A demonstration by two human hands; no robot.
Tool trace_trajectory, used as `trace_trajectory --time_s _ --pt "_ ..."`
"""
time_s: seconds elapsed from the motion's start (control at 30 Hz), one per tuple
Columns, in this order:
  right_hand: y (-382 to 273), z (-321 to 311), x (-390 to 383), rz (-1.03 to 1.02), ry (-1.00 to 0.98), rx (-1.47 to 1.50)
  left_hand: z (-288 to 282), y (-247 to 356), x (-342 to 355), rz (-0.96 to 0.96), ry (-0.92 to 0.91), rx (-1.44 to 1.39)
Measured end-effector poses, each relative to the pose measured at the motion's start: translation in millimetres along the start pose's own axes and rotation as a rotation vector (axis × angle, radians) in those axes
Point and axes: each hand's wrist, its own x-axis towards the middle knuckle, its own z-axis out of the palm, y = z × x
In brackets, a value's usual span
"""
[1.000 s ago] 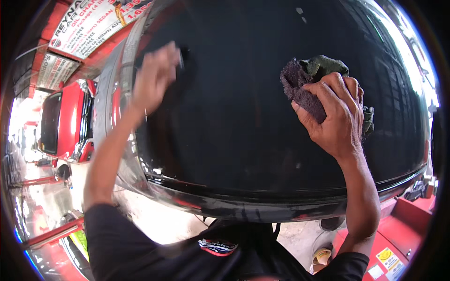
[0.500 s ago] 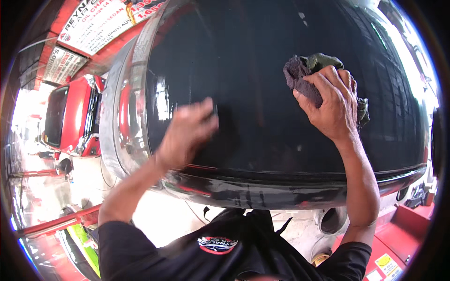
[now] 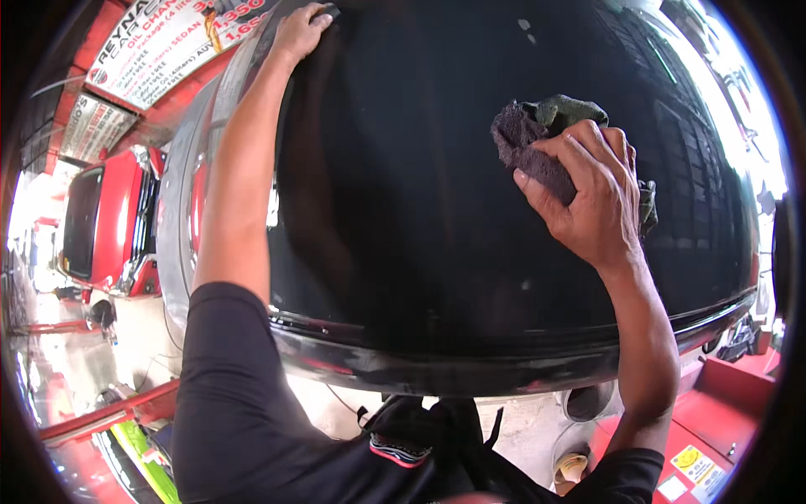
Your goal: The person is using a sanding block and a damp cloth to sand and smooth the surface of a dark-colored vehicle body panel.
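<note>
A broad, glossy black car panel spreads out in front of me. My right hand is closed on a bunched purple-grey cloth, pressing it against the right half of the panel. A dark green cloth is bunched beneath and behind the same hand, with a fold showing past its right side. My left arm reaches far forward, and my left hand is at the panel's far left edge. Its fingers are curled over a small dark thing, mostly hidden, whose kind I cannot make out.
A red car stands at the left, beyond the grey body side of this car. Signs hang at the upper left. Below the panel's near edge are a round dark pipe-like opening and a red cabinet-like surface at the lower right.
My left hand has swept forward from the panel's near left part to its far left edge. My right hand has stayed almost in place on the cloths. The view has shifted slightly.
</note>
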Motion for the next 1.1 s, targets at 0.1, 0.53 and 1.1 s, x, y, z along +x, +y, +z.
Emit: trace_trajectory --time_s 0.1,0.53,1.1 --pt "5.3 -9.3 -15.0 0.024 -0.017 -0.042 -31.3 86.3 -117.0 0.251 -0.019 -0.299" --pt "-11.4 -5.2 -9.4 0.027 -0.020 -0.052 -65.0 2.9 -183.5 0.159 0.027 -0.314" --pt "-5.4 3.8 -9.4 -0.074 0.069 -0.133 -157.1 147.2 -424.7 0.211 -0.116 -0.109"
